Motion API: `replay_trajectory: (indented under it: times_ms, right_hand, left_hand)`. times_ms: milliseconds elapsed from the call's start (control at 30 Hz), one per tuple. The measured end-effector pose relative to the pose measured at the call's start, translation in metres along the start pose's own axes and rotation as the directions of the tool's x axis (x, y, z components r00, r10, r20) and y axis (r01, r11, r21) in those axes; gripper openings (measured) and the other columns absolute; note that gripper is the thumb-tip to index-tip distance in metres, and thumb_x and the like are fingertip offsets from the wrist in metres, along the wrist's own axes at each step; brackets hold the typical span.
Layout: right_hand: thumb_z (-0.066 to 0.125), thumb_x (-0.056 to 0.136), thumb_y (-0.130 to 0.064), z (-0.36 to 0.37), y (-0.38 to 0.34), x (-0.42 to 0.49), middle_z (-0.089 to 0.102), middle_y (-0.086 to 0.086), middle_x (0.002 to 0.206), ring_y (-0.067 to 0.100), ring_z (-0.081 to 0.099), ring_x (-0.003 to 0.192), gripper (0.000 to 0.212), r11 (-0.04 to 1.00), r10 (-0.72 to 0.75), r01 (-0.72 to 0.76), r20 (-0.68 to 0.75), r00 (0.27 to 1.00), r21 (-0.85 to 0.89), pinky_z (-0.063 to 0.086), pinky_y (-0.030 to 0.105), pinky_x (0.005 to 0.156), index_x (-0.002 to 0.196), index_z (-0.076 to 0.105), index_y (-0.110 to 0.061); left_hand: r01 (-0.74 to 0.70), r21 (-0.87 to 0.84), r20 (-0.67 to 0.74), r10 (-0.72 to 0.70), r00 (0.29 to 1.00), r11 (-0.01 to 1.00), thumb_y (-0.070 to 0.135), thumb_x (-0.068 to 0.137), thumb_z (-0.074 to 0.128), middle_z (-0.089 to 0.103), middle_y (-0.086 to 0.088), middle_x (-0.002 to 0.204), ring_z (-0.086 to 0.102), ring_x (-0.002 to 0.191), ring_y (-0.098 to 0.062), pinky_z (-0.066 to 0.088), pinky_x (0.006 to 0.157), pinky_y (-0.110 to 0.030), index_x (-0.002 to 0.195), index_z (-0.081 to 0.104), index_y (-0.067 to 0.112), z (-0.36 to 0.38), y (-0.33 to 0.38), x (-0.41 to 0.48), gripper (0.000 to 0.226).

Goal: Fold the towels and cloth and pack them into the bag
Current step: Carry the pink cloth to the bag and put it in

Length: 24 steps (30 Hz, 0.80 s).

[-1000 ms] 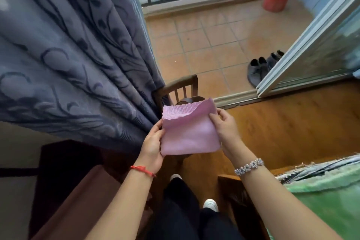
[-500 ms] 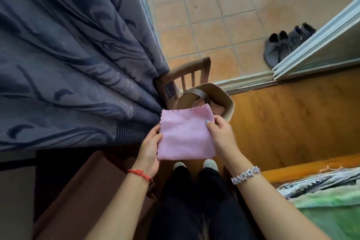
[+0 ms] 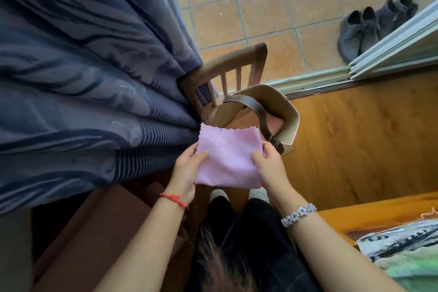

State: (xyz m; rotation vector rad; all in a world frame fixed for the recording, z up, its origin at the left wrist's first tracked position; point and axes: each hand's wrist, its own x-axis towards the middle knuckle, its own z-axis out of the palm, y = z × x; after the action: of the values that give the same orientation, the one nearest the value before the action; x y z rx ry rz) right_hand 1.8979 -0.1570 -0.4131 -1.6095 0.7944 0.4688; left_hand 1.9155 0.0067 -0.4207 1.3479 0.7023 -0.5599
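Left hand (image 3: 187, 169) and right hand (image 3: 269, 166) pinch opposite sides of the folded pink cloth (image 3: 228, 156), my thumbs on top. I hold it just before the open tan bag (image 3: 290, 111), which sits on a wooden chair (image 3: 227, 60).

Just on the near side of the bag (image 3: 288, 111), your cloth (image 3: 227, 156) is pale pink with a fine woven mesh pattern. The bag is beige, its strap (image 3: 259, 111) dark brown, with pinkish-brown fabric (image 3: 275, 123) inside. Left of the bag the curtain (image 3: 94, 66) is slate blue, patterned with darker swirls and fine stripes. Beyond the bag the floor tiles (image 3: 272, 7) are terracotta with pale grout, and the shoes (image 3: 369, 28) there are grey. Right of the bag the wooden floor (image 3: 355, 137) is honey orange with darker grain.
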Motion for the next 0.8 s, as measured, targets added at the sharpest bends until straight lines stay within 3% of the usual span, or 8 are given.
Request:
replay_trajectory:
  times_ms: [100, 200, 300, 467, 567, 667, 733, 800]
  right_hand:
    - [0.046, 0.086, -0.004, 0.001, 0.007, 0.013, 0.057, 0.005, 0.092, 0.019, 0.051, 0.083, 0.023, 1.000, -0.003, 0.003, -0.004, 1.000, 0.020, 0.039, 0.026, 0.065, 0.106, 0.053, -0.014]
    - [0.046, 0.086, -0.010, 0.002, 0.015, 0.025, 0.060, 0.007, 0.112, 0.021, 0.054, 0.100, 0.040, 1.000, 0.011, -0.011, -0.023, 1.000, 0.005, 0.042, 0.029, 0.080, 0.125, 0.050, -0.009]
    - [0.043, 0.091, -0.010, 0.002, 0.024, 0.035, 0.058, 0.006, 0.124, 0.022, 0.054, 0.109, 0.040, 0.999, 0.046, -0.047, -0.055, 0.997, -0.025, 0.042, 0.030, 0.086, 0.131, 0.047, -0.011]
    - [0.039, 0.098, -0.024, -0.007, 0.033, 0.036, 0.055, -0.003, 0.125, 0.010, 0.047, 0.106, 0.039, 0.981, 0.018, -0.024, -0.031, 0.999, -0.190, 0.035, 0.024, 0.085, 0.135, 0.046, -0.014]
    - [0.038, 0.098, -0.026, -0.024, 0.033, 0.029, 0.064, 0.004, 0.117, 0.015, 0.053, 0.097, 0.034, 0.943, -0.024, 0.007, -0.046, 0.999, -0.333, 0.040, 0.025, 0.073, 0.124, 0.057, -0.016]
    - [0.039, 0.095, -0.031, -0.045, 0.029, 0.024, 0.068, 0.004, 0.089, 0.021, 0.059, 0.081, 0.026, 0.862, -0.073, 0.014, -0.098, 0.992, -0.507, 0.045, 0.030, 0.065, 0.091, 0.064, -0.023]
    - [0.038, 0.088, -0.039, -0.059, 0.023, 0.024, 0.068, 0.003, 0.076, 0.027, 0.063, 0.074, 0.033, 0.852, -0.128, 0.007, -0.196, 0.972, -0.523, 0.050, 0.037, 0.067, 0.075, 0.060, -0.018]
    - [0.039, 0.086, -0.038, -0.070, 0.014, 0.032, 0.069, 0.002, 0.071, 0.029, 0.064, 0.069, 0.034, 0.876, -0.199, 0.054, -0.258, 0.945, -0.479, 0.052, 0.041, 0.068, 0.072, 0.060, -0.015]
  left_hand:
    - [0.034, 0.012, -0.022, -0.034, 0.999, 0.999, 0.001, 0.089, 0.055, 0.067, -0.013, 0.103, 0.060, 0.098, -0.024, 0.048, 0.090, -0.032, 0.099, 0.065, 0.008, 0.007, -0.006, 0.016, 0.015]
    - [0.063, -0.021, -0.033, -0.064, 0.997, 0.998, 0.003, 0.091, 0.053, 0.066, -0.007, 0.094, 0.058, 0.094, -0.022, 0.047, 0.080, -0.029, 0.089, 0.064, 0.012, 0.013, -0.011, 0.032, 0.014]
    - [0.105, -0.094, -0.039, -0.109, 0.993, 0.990, 0.004, 0.091, 0.048, 0.067, -0.006, 0.096, 0.060, 0.090, -0.019, 0.049, 0.077, -0.031, 0.095, 0.064, 0.015, 0.018, -0.013, 0.047, 0.019]
    - [0.134, -0.186, -0.068, -0.149, 0.987, 0.973, 0.006, 0.091, 0.044, 0.064, -0.010, 0.120, 0.059, 0.109, -0.024, 0.048, 0.092, -0.040, 0.122, 0.060, 0.012, 0.026, -0.022, 0.067, 0.036]
    - [0.180, -0.225, -0.086, -0.204, 0.975, 0.958, 0.007, 0.091, 0.045, 0.065, -0.009, 0.111, 0.061, 0.095, -0.020, 0.053, 0.075, -0.033, 0.124, 0.058, 0.009, 0.033, -0.024, 0.070, 0.036]
    - [0.222, -0.276, -0.076, -0.252, 0.965, 0.935, 0.009, 0.092, 0.046, 0.065, -0.004, 0.099, 0.061, 0.086, -0.017, 0.057, 0.058, -0.027, 0.125, 0.057, 0.010, 0.041, -0.024, 0.069, 0.035]
    - [0.229, -0.304, -0.082, -0.265, 0.961, 0.924, 0.010, 0.092, 0.046, 0.065, -0.006, 0.104, 0.060, 0.088, -0.017, 0.058, 0.053, -0.026, 0.127, 0.056, 0.010, 0.046, -0.023, 0.069, 0.037]
    - [0.239, -0.324, -0.079, -0.277, 0.958, 0.915, 0.011, 0.093, 0.045, 0.062, -0.009, 0.114, 0.060, 0.090, -0.018, 0.056, 0.051, -0.026, 0.130, 0.054, 0.011, 0.050, -0.022, 0.070, 0.038]
